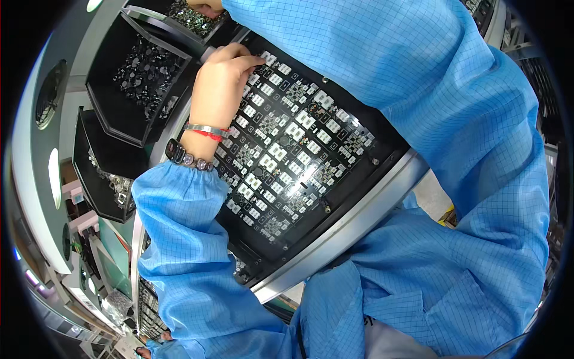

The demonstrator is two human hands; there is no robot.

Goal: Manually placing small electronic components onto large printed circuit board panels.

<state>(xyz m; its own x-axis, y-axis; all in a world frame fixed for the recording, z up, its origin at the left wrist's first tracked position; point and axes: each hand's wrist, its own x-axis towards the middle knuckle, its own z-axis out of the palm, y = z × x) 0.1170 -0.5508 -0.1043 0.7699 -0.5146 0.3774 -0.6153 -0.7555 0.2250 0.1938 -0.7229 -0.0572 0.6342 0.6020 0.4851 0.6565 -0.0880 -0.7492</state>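
My left hand [220, 81] is over the far left corner of a black circuit board [287, 140] covered with rows of small white and silver parts. Its thumb and forefinger come together at the board's surface, beside a white component [269, 58]. What they hold, if anything, is too small to make out. My right arm reaches across the far side of the board. The right hand [206, 7] shows only in part at the top edge, above a black bin [209, 37] of small shiny parts; its fingers are mostly out of frame.
More black bins stand left of the board: one [101, 99] with dark small parts, another [89, 179] with pale metal pieces. A silver rail [341, 230] runs along the near edge. Far lower left, another person's blue sleeve [164, 347] shows.
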